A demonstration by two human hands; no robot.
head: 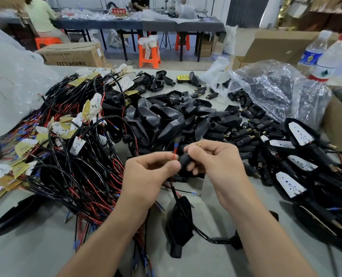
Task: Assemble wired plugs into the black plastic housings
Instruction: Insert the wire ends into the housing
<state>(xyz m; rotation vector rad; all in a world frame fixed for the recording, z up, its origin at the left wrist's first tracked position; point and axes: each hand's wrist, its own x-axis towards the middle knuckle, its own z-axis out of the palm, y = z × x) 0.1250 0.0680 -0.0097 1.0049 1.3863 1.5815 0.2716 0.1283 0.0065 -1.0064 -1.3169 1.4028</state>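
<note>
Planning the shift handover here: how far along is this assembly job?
Done: a few housings with white boards fitted lie at the right. In hand: the left hand pinches a red wire at a black plug gripped by the right hand. Left: a large tangle of wired boards and a heap of empty housings. Most of the work looks to be ahead.
</note>
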